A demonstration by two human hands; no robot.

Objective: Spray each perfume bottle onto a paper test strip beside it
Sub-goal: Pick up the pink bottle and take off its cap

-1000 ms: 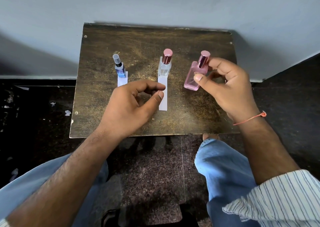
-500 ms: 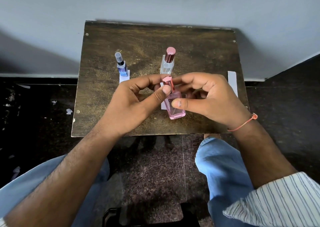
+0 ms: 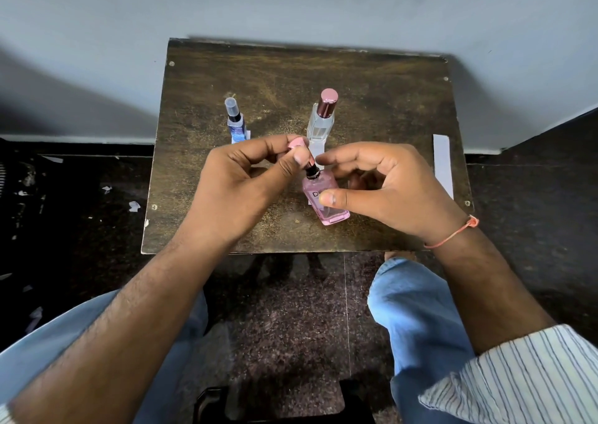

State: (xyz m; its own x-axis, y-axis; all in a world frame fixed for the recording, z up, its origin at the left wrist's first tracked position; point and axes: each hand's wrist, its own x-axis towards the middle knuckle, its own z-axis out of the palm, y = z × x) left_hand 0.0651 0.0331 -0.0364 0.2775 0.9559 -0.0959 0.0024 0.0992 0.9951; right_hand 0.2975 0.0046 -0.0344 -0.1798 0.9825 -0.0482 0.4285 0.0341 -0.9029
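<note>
Showing "D" lettering, right-hand-held pink bottle (image 3: 325,200)

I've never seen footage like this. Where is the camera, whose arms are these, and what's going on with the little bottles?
No machine here: a person wears a camera on the head, looking down at their own arms. The right hand holds a pink perfume bottle above a small wooden table. The left hand pinches the pink cap, just off the bottle's dark sprayer. Behind stand a blue bottle and a clear bottle, each on a white paper strip. Another strip lies bare at the table's right edge.
</note>
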